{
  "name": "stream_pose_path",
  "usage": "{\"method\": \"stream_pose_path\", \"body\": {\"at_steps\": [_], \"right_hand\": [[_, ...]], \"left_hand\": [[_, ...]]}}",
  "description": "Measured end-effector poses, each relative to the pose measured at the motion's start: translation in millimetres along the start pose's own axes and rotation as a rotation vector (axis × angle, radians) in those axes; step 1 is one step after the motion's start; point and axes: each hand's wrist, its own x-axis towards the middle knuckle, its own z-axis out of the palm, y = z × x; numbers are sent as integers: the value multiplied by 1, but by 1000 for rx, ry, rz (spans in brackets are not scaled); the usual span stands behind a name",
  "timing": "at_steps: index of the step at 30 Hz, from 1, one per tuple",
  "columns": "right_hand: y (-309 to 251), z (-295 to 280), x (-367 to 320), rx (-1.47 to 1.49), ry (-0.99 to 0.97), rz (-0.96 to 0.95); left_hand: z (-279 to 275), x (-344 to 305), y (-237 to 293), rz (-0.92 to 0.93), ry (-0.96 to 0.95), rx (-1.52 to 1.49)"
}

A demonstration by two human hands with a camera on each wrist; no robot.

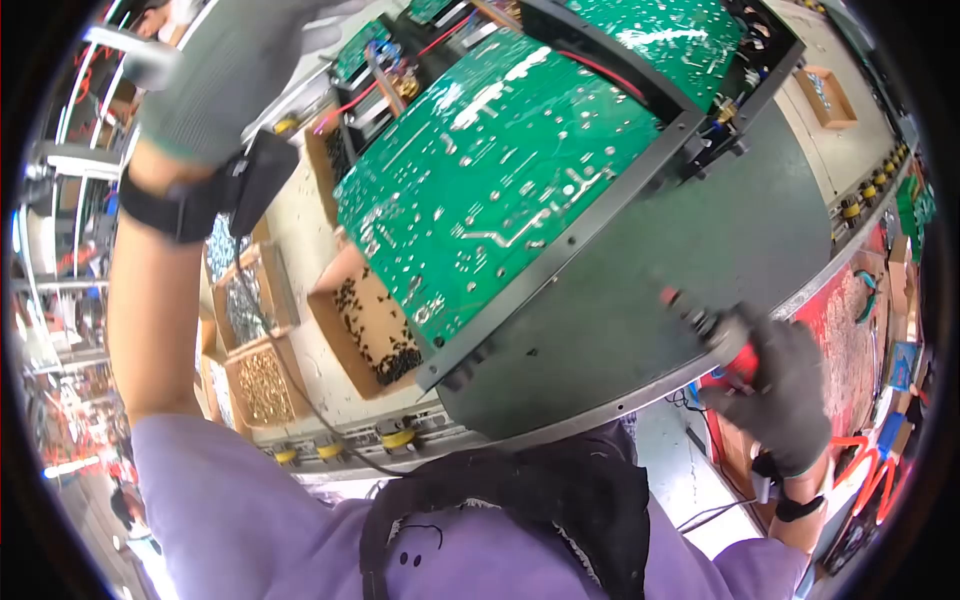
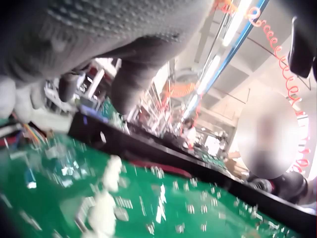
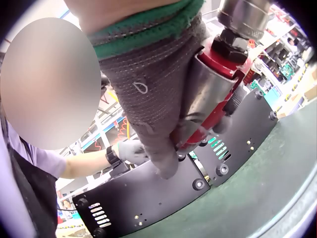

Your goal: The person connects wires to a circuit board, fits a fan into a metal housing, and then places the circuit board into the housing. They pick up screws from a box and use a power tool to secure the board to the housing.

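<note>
My right hand (image 1: 785, 395), in a grey glove, grips a red and silver power screwdriver (image 1: 738, 362) beyond the front edge of the dark green work surface (image 1: 620, 325). In the right wrist view the metal fitting (image 3: 233, 42) at the screwdriver's rear shows. My gloved left hand (image 1: 225, 85) is raised at the upper left, its fingers loosely extended and holding nothing visible. In the left wrist view its fingers (image 2: 130, 87) hang over a green circuit board (image 2: 148, 208). That board (image 1: 500, 170) lies solder side up in a black metal frame (image 1: 560, 278).
A second green board (image 1: 660, 45) in a black frame adjoins the first. Cardboard boxes hold black screws (image 1: 340, 335), brass-coloured pieces (image 1: 262, 385) and silver pieces (image 1: 243, 308) at the left. Another small box (image 1: 828, 108) stands far right. Yellow rollers (image 1: 397, 436) line the front edge.
</note>
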Motion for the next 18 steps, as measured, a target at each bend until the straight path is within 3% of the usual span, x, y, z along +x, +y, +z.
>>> {"method": "stream_pose_path", "body": {"at_steps": [2,3,5,9,11,13,16,18], "right_hand": [[-15,10,1,57,-233,-65],[-22,20,3,90,-297,-100],[-28,39,4,80,-293,-160],[-37,41,5,-10,-316,-202],[-44,36,3,-8,-286,-230],[-54,30,0,-4,-259,-256],[-78,30,-2,54,-316,-263],[-92,38,-3,185,-256,-339]], "left_hand": [[10,-29,-28,24,167,-217],[2,-54,-33,-52,90,-157],[10,-101,-30,-102,5,-236],[44,-188,-36,-535,92,-446],[67,-221,-49,-677,-29,-608],[96,-240,-61,-758,-221,-845],[134,-244,-53,-768,-236,-941],[147,-249,-55,-747,-126,-1247]]}}
